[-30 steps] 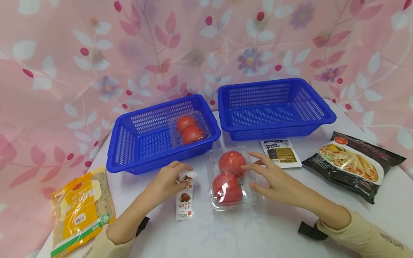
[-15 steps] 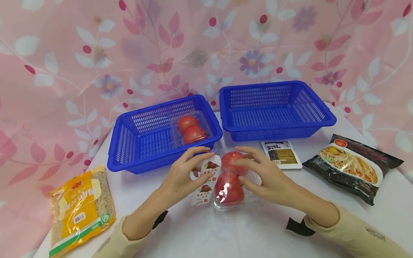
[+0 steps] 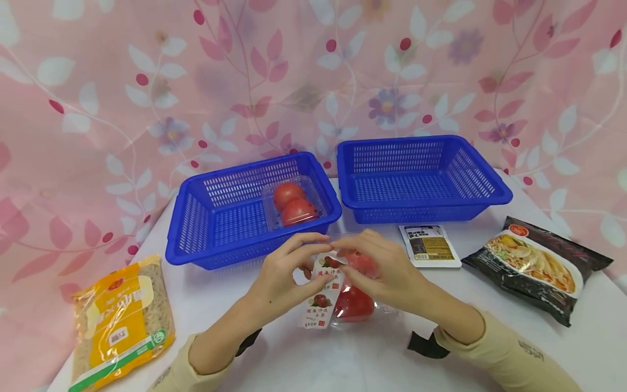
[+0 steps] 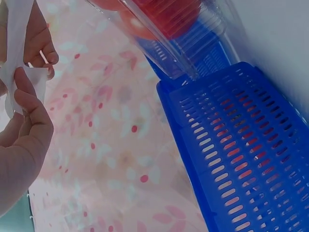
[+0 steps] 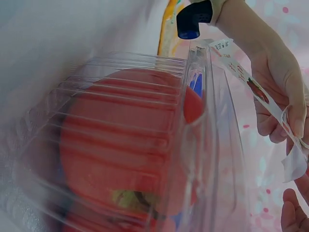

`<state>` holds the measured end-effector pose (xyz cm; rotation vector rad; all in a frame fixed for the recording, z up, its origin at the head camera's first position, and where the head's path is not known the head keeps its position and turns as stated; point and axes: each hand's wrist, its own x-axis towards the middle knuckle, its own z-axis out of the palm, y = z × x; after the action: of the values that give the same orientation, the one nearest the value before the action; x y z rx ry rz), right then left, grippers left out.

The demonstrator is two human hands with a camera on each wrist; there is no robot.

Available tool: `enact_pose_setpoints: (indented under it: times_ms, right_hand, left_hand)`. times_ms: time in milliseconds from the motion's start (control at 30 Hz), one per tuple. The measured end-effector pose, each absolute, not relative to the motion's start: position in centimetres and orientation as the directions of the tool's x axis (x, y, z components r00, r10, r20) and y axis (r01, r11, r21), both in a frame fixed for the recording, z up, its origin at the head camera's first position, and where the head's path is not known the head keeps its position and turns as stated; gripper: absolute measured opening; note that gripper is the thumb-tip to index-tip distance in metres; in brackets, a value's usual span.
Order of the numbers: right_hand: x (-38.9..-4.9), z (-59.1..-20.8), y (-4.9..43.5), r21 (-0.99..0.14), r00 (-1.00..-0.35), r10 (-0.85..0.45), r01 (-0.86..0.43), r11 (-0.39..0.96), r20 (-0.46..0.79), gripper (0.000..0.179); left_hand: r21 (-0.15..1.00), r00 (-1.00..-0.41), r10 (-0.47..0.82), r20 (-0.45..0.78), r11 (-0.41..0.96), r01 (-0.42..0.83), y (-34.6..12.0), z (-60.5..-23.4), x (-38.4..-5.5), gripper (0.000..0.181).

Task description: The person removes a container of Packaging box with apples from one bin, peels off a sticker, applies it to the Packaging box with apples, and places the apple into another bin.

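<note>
In the head view, my left hand [image 3: 279,277] pinches a white strip of printed stickers [image 3: 319,306] with red fruit pictures. My right hand [image 3: 392,267] is at the strip's upper end, thumb and fingertips close to the left ones. The left wrist view shows its fingers pinching a curled white end of the strip [image 4: 36,87]. Beneath the hands lies a clear plastic clamshell box [image 5: 200,145] with two red fruits [image 3: 354,305], which look like apples. The strip and right hand partly cover this box.
Behind stand two blue baskets; the left basket [image 3: 196,212] contains another fruit box [image 3: 268,201], the right basket [image 3: 416,212] nothing visible. A white-and-brown packet [image 3: 431,247] and black noodle bag [image 3: 534,267] lie right. A yellow bag [image 3: 122,321] lies left.
My left hand has lifted the sticker strip and carried it rightward over the fruit box's left edge. My right hand has moved left from the box to meet the strip's upper end.
</note>
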<state>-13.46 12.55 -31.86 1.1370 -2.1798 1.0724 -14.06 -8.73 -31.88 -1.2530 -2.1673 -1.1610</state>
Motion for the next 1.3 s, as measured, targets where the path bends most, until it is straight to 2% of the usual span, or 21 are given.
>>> enact_pose_setpoints:
  times_ms: [133, 333, 467, 633, 800, 1100, 1300]
  right_hand:
    - [-13.4, -31.8, 12.7, -0.443, -0.559, -0.452, -0.828, 0.343, 0.695, 0.031]
    - [-13.4, -31.8, 12.6, -0.459, -0.537, -0.439, -0.843, 0.279, 0.720, 0.023]
    - [-13.4, -31.9, 12.6, -0.489, -0.560, -0.436, -0.828, 0.274, 0.704, 0.024]
    - [-13.6, -31.9, 12.9, -0.511, -0.577, -0.424, -0.816, 0.271, 0.698, 0.023]
    - [-13.9, -31.9, 13.0, -0.495, -0.558, -0.418, -0.830, 0.258, 0.717, 0.022]
    - [-14.1, -31.8, 13.1, -0.480, -0.562, -0.403, -0.827, 0.293, 0.723, 0.022]
    - [-14.0, -31.8, 13.3, -0.507, -0.597, -0.368, -0.801, 0.318, 0.713, 0.022]
  left_hand:
    - [0.484, -0.528, 0.527, 0.666, 0.233, 0.843, -8.7, -31.8, -13.9, 0.041]
    - [0.513, -0.531, 0.493, 0.689, 0.185, 0.838, -8.7, -31.8, -13.8, 0.053]
    - [0.520, -0.518, 0.468, 0.716, 0.137, 0.843, -8.8, -31.9, -13.8, 0.057]
    - [0.518, -0.500, 0.471, 0.727, 0.102, 0.850, -8.6, -32.2, -14.0, 0.053]
    - [0.547, -0.514, 0.507, 0.692, 0.097, 0.831, -8.3, -32.6, -14.3, 0.046]
    - [0.602, -0.552, 0.555, 0.622, 0.111, 0.791, -8.0, -33.4, -14.1, 0.041]
    - [0.630, -0.569, 0.565, 0.597, 0.110, 0.769, -7.9, -33.4, -13.9, 0.044]
